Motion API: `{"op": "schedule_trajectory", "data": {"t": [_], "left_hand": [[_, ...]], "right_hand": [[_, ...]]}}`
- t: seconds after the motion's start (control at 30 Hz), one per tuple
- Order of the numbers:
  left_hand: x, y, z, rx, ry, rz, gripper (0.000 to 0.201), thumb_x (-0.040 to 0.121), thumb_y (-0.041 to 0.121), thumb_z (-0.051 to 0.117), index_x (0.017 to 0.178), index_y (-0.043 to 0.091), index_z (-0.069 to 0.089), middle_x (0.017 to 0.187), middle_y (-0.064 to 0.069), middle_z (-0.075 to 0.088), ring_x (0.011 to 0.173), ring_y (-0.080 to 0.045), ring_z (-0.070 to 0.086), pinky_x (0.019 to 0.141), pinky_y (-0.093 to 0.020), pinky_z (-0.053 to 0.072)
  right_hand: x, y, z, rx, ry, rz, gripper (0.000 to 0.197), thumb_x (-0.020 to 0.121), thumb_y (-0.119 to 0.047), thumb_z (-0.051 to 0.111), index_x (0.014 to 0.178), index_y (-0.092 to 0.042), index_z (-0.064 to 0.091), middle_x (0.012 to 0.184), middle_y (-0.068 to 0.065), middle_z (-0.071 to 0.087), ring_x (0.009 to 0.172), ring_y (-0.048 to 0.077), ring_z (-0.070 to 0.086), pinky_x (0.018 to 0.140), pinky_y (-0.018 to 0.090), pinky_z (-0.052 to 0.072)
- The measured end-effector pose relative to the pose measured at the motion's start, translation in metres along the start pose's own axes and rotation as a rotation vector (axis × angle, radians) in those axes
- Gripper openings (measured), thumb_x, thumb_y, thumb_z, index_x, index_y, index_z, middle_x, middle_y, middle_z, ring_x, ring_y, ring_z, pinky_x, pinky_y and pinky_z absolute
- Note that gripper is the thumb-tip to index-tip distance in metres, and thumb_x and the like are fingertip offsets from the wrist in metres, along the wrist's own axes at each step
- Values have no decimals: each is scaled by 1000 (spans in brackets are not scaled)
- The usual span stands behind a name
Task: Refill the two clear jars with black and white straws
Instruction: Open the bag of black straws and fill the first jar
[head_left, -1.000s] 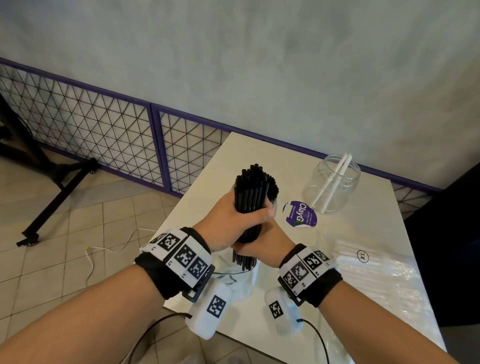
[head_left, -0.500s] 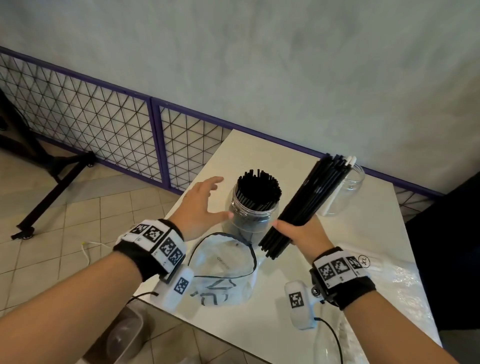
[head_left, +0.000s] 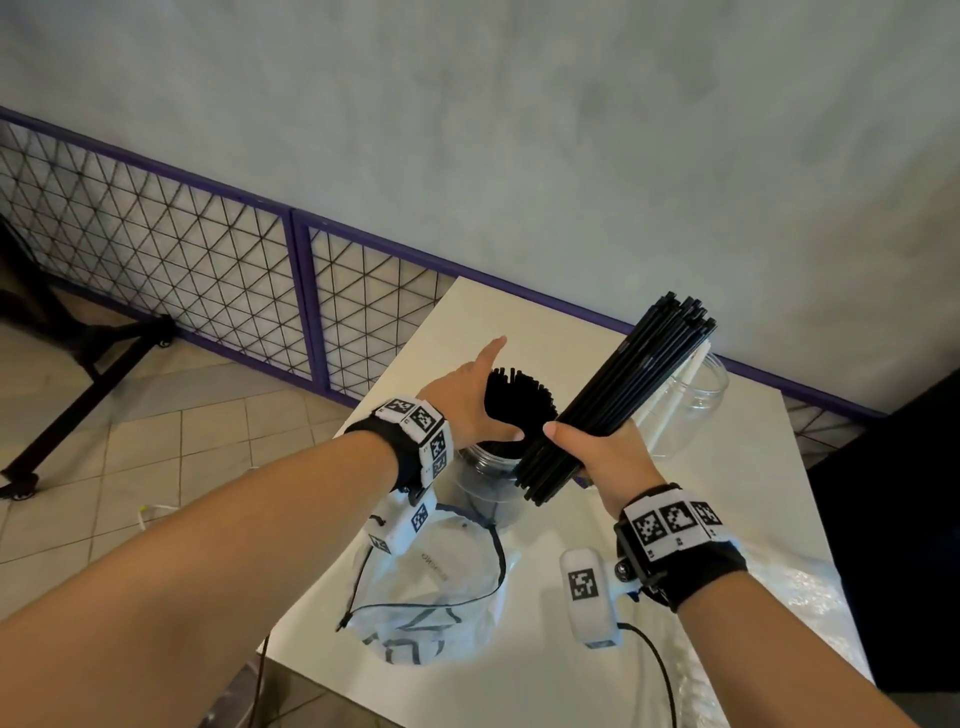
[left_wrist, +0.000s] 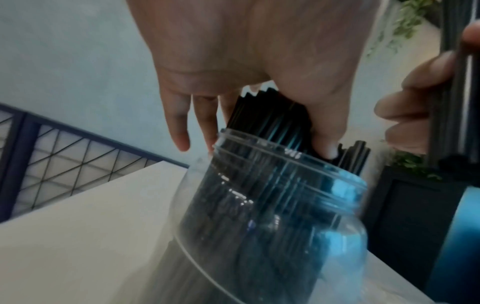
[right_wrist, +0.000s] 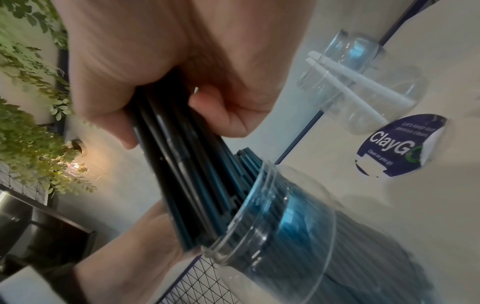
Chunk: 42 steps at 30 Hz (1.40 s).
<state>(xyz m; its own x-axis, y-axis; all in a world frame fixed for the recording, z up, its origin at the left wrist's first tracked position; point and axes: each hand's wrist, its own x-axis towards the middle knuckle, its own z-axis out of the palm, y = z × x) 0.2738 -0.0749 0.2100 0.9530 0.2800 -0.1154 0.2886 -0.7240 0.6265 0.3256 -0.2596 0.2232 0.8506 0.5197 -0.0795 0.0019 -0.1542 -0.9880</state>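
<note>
On the white table (head_left: 571, 649) stands the near clear jar (head_left: 480, 483), packed with upright black straws (head_left: 519, 402). My left hand (head_left: 485, 387) is open, and its thumb (left_wrist: 326, 139) presses those straws aside at the jar's mouth (left_wrist: 285, 164). My right hand (head_left: 587, 447) grips a loose bundle of black straws (head_left: 639, 379), tilted up to the right. The bundle's lower end sits at the jar's rim (right_wrist: 249, 216). The far clear jar (head_left: 693, 410) holds two white straws (right_wrist: 345, 86).
An emptied clear plastic bag (head_left: 431, 587) lies in front of the near jar. Crinkled plastic wrap (head_left: 779, 597) lies along the table's right edge. A purple ClayGo sticker (right_wrist: 400, 146) is on the tabletop between the jars. A purple mesh fence (head_left: 208, 270) and a grey wall stand behind.
The left hand has let go of the bundle and moved onto the straws in the near jar. The right hand has brought the bundle left and lower, to the jar's mouth.
</note>
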Motion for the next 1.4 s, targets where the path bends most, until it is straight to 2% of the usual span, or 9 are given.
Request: {"op": "schedule_trajectory", "data": {"t": [0.13, 0.27, 0.43, 0.67, 0.9, 1.07, 1.17, 1.23, 1.4], "left_hand": [[3, -4, -2, -8, 62, -15, 101, 73, 39, 73, 147, 35, 6, 112, -3, 61, 98, -24, 62, 83, -36, 51], [6, -7, -3, -36, 65, -7, 89, 76, 29, 66, 147, 34, 12, 113, 2, 64, 85, -19, 60, 79, -34, 51], [9, -6, -5, -24, 81, -24, 86, 77, 24, 66, 147, 31, 17, 117, 2, 62, 94, -22, 63, 86, -38, 51], [10, -8, -4, -26, 93, -23, 82, 77, 26, 68, 145, 31, 22, 118, 3, 60, 95, -21, 63, 87, -37, 51], [13, -11, -3, -25, 90, -6, 80, 78, 27, 69, 143, 31, 23, 122, 1, 59, 99, -21, 61, 85, -32, 49], [11, -13, 1, -72, 98, -4, 78, 81, 23, 68, 145, 27, 23, 131, -3, 54, 110, -22, 57, 88, -28, 42], [6, -19, 2, -164, 80, 19, 73, 83, 24, 68, 144, 25, 28, 134, -6, 52, 109, -23, 57, 90, -27, 43], [0, -24, 6, -227, 90, 37, 68, 85, 25, 67, 143, 24, 31, 134, -5, 53, 108, -21, 58, 89, -23, 42], [-15, -42, 15, -405, 65, -17, 76, 81, 30, 67, 146, 28, 27, 144, 2, 42, 130, -17, 42, 107, -32, 35]], "right_hand": [[17, -10, 16, 1, 6, -48, 18, 79, -8, 74, 70, -16, 61, 72, 3, 66, 73, 20, 66, 58, 26, 50], [29, -10, 28, -5, 42, -72, 21, 77, -8, 75, 67, -20, 62, 73, 0, 67, 80, 22, 67, 72, 36, 55], [29, -2, 35, -65, 86, -141, 13, 77, -11, 76, 76, -19, 65, 77, -3, 69, 74, 9, 68, 66, 22, 54], [34, 5, 37, -83, 133, -174, 21, 76, -14, 77, 92, -4, 68, 85, 5, 72, 79, 14, 70, 66, 21, 56], [35, 14, 41, -91, 112, -165, 29, 74, -12, 78, 100, -5, 67, 89, 3, 72, 83, 12, 70, 75, 30, 58], [28, 26, 50, -130, 196, -176, 38, 69, -16, 81, 101, -10, 62, 90, 2, 70, 85, 14, 69, 78, 34, 59], [32, 29, 51, -239, 250, -190, 49, 65, -27, 82, 97, -36, 47, 99, -13, 49, 107, 21, 57, 93, 46, 50], [33, 32, 53, -366, 271, -160, 52, 65, -29, 83, 97, -33, 43, 94, -21, 34, 116, 25, 46, 100, 48, 43], [35, 40, 52, -358, 253, -105, 71, 56, -35, 85, 107, -34, 36, 110, -6, 34, 116, 23, 46, 99, 50, 44]]}}
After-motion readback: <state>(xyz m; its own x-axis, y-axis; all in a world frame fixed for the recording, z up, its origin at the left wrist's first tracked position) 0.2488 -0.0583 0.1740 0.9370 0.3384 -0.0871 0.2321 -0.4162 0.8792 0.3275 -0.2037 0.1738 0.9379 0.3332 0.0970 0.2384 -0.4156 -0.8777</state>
